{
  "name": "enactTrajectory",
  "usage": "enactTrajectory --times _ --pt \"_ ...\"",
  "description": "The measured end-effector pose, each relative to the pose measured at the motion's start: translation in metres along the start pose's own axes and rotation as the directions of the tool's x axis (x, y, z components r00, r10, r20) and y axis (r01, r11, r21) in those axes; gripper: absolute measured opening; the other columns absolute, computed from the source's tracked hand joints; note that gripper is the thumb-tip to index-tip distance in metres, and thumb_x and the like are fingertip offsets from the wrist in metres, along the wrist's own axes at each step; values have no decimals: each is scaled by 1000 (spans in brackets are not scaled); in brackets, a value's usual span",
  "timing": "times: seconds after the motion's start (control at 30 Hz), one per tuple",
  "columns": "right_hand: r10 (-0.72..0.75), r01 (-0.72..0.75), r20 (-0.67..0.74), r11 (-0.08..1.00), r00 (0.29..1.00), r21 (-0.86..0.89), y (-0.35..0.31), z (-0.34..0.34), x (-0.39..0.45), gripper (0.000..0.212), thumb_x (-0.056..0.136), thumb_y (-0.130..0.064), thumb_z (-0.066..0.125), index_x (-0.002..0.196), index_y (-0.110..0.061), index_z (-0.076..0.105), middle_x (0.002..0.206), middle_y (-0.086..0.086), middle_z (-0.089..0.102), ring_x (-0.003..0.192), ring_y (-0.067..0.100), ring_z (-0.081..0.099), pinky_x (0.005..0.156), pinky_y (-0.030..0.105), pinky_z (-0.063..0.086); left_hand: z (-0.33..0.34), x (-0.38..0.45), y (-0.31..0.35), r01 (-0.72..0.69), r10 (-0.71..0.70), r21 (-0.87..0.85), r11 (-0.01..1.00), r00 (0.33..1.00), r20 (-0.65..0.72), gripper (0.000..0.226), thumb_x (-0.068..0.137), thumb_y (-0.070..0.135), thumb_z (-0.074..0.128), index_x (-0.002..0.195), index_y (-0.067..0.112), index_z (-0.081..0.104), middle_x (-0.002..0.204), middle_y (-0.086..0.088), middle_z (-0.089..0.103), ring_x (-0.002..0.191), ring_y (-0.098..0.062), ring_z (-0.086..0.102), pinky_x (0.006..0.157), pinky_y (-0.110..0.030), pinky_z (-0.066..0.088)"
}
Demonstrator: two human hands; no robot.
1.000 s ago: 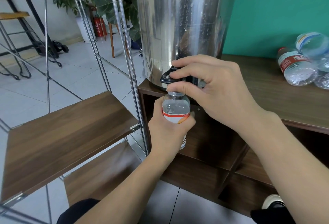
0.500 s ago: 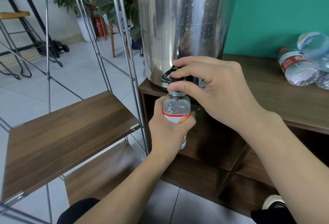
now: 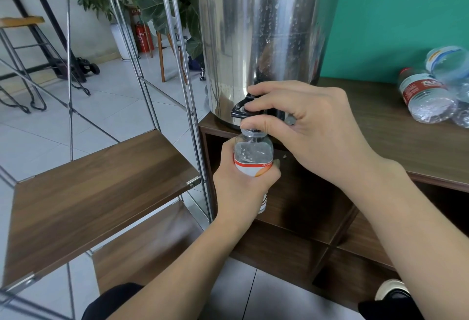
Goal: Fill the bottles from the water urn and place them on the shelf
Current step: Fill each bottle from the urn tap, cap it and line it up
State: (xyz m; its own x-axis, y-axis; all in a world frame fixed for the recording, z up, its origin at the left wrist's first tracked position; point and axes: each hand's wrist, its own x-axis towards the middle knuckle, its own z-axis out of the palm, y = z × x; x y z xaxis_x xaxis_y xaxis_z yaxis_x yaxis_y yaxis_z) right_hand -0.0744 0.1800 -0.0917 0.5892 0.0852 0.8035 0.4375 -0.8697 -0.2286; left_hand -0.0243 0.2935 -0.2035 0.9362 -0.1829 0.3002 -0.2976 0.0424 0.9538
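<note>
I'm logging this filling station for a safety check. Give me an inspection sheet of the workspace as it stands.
Surface: wooden cabinet top, carries the urn and spare bottles.
Job's things: steel water urn with black tap lever; bottle held upright with its mouth under the tap, water visible near its shoulder; wooden shelf bare where visible.
Clutter: spare bottles lying on their sides at right.
Grippers: left hand grips the bottle; right hand holds the tap lever.
Cables: nothing seen.
Surroundings: teal wall, tiled floor, potted plant, red fire extinguisher.
</note>
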Motion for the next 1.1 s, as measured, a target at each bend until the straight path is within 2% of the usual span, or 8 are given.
enactTrajectory --times 0.17,0.53,0.67,1.1 --pt "-3 3 -2 1000 1000 -3 0 1 0 22 90 -30 74 103 -12 80 115 6 74 109 11 67 99 20 50 0 -1 1 3 -3 -6 1000 1000 4 64 74 22 93 125 34 56 107 11 73 96 -6 72 80 -17 57" --pt "-1 1 9 1000 1000 0 1 -1 1 23 91 -30 73 103 -12 80 116 5 74 111 10 66 99 18 49 0 0 0 5 -5 6 1000 1000 -4 64 73 25 93 124 36 56 107 11 73 96 -7 72 85 -25 60" --pt "-11 11 7 1000 1000 4 1 0 1 23 90 -30 74 103 -11 80 114 6 74 110 11 67 98 21 50 1 1 0 -1 1 13 1000 1000 -7 64 72 26 94 122 37 56 105 15 72 95 -4 72 84 -24 59" --pt "-10 10 13 1000 1000 1 1 0 0 23 91 -30 73 103 -11 79 115 6 74 111 10 65 98 18 48 1 1 -1 2 -2 25 1000 1000 -16 62 72 27 94 121 36 57 104 14 73 94 -3 72 84 -25 59"
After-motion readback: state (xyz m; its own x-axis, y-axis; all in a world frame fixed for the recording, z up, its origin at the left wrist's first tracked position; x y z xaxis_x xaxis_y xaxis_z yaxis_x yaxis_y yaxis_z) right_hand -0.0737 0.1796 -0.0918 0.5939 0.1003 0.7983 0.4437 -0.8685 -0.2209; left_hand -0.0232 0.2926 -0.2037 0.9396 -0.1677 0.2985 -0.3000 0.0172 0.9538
